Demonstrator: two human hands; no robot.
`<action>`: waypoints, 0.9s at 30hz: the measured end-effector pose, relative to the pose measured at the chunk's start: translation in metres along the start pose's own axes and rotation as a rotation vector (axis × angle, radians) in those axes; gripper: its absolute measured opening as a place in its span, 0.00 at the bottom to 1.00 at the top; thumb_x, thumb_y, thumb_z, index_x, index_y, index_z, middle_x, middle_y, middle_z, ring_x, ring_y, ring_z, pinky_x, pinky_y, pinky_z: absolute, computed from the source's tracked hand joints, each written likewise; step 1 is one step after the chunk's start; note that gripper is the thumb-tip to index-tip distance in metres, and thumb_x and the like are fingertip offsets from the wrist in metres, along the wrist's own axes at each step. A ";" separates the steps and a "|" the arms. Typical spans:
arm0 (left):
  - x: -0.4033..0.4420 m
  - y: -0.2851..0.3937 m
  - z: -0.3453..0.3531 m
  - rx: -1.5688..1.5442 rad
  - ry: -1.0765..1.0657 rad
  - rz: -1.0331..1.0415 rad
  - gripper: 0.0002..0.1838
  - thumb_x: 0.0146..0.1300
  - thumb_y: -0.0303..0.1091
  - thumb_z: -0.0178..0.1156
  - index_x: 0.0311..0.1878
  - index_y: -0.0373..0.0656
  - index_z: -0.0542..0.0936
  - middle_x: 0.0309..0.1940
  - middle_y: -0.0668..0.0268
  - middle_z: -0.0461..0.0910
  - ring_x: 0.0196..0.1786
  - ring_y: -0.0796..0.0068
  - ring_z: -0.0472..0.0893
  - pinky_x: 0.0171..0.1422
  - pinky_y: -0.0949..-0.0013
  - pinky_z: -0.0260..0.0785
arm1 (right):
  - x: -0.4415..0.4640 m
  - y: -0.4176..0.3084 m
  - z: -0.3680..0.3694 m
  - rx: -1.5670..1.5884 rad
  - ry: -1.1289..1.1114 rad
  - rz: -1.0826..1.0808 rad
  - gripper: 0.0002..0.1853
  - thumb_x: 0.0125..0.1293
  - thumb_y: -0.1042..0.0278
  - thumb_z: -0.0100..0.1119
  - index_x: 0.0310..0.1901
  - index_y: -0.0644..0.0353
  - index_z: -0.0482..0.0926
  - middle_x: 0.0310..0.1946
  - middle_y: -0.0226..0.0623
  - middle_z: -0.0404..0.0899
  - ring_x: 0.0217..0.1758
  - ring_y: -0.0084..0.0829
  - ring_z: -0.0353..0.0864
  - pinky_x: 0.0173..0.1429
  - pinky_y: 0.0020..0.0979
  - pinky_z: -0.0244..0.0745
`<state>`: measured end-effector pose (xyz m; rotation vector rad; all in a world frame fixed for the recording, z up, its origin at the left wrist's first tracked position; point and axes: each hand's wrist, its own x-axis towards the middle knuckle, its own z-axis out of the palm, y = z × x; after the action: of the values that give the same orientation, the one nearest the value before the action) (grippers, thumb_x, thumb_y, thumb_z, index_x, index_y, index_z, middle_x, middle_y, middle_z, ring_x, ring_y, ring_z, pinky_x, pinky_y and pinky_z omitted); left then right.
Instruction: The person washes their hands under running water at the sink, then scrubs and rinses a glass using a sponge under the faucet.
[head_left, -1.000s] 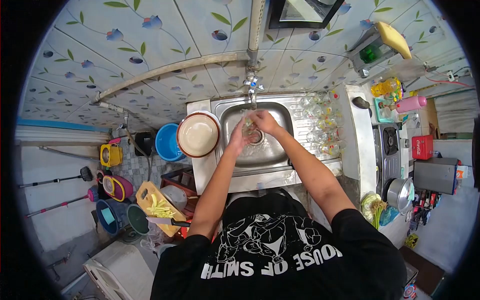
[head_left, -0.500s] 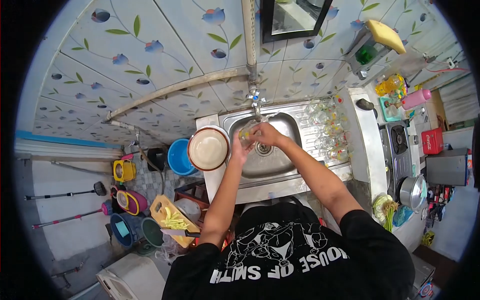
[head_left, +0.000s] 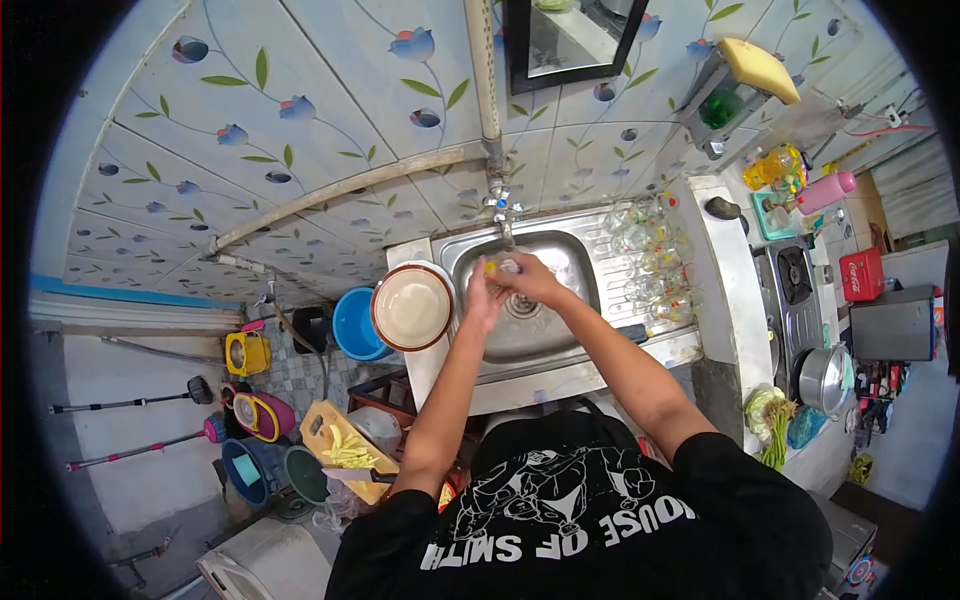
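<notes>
A clear drinking glass (head_left: 502, 266) is between my two hands, just below the faucet (head_left: 506, 228) and over the steel sink basin (head_left: 575, 330). My left hand (head_left: 483, 302) is closed around its left side. From the right, my right hand (head_left: 534, 281) wraps its fingers over the glass and hides much of it. Small coloured marks show on the glass. Several clear glasses (head_left: 650, 250) stand close together on the ribbed drainboard to the right. Left of the basin, a cream bowl with a brown rim (head_left: 413, 307) rests on the counter ledge.
A blue basin (head_left: 358, 325) is beyond the bowl. Lower left, a knife (head_left: 360, 475) lies on a cutting board (head_left: 318, 420) with cut pale-green pieces. A white partition (head_left: 715, 290) separates the drainboard from the stove (head_left: 795, 280). A soap holder (head_left: 722, 100) hangs on the wall.
The glass has turned in my hands and is more covered by my fingers. The whole view has shifted slightly. Both hands stay under the faucet.
</notes>
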<state>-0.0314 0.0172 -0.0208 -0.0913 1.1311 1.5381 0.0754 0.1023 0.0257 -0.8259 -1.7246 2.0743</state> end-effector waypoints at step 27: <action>-0.009 -0.021 -0.011 -0.018 -0.008 -0.196 0.42 0.61 0.55 0.55 0.67 0.31 0.54 0.60 0.54 0.64 0.54 0.65 0.75 0.57 0.59 0.71 | 0.001 -0.016 -0.014 -1.078 -0.007 -0.170 0.11 0.53 0.60 0.63 0.26 0.59 0.77 0.28 0.45 0.80 0.35 0.49 0.80 0.39 0.45 0.74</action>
<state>-0.0176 0.0004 -0.0333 -0.2021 1.0690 1.3737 0.0812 0.1172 0.0396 -0.8472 -2.7857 0.9138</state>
